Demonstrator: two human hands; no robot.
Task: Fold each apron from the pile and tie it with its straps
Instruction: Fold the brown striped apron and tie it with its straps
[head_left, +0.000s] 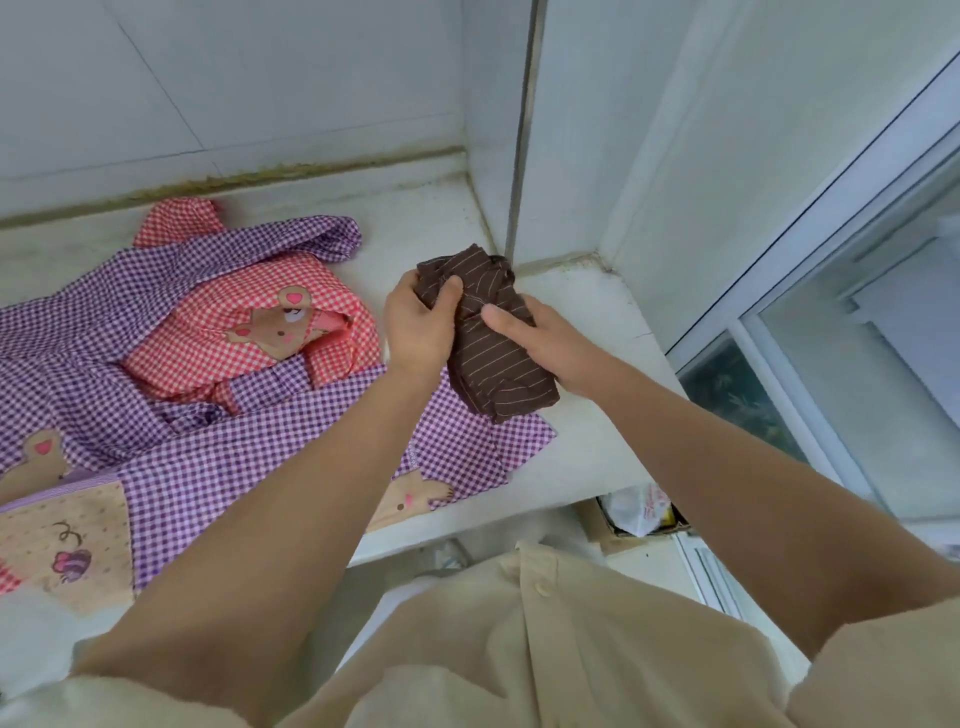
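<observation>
We hold the folded brown striped apron (493, 364) between both hands, just above the right part of the white worktop (597, 447). Our left hand (421, 327) curls round its upper end, thumb over the top. Our right hand (543, 338) grips its middle, thumb across the front. Left of it lie the purple checked apron (208, 467) and the red checked apron (208, 338). Red print on the plastic bag (636, 509) below is too blurred to read.

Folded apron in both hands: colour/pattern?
Dark brown with thin pale stripes, seen in the head view, the only one.
</observation>
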